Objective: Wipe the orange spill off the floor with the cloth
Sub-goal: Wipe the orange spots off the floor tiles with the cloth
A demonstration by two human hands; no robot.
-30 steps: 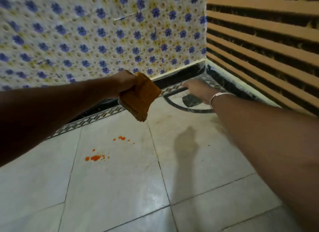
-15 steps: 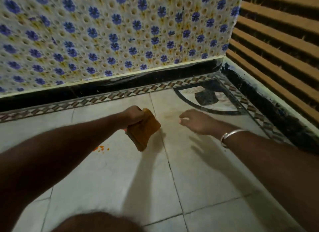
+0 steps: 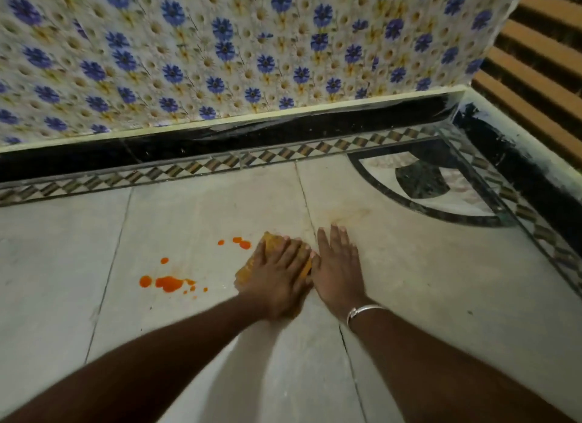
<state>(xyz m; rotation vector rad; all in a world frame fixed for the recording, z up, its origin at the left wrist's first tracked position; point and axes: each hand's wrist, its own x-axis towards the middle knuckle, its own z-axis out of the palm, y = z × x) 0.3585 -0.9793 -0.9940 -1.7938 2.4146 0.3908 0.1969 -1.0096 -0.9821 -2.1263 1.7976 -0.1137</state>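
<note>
Through the head camera, I am pressing the cloth onto the floor under my spread left hand, just right of the orange spill. My right hand is lying flat beside it, holding nothing. By my judgement the wiping is only starting, and every drop is waiting.

Your head view is dim overall, with no light source in frame. The pale floor is the brightest part. The left forearm and right forearm go nearly black low in frame, and you lose their detail. Motion blur smears the floral wall, worst at upper left, and the left forearm's edge is soft too. The orange spill reads sharp and saturated. Small glints show on the black skirting. Wide-angle bend: the skirting bows and the slatted wall leans at the right edge.
</note>
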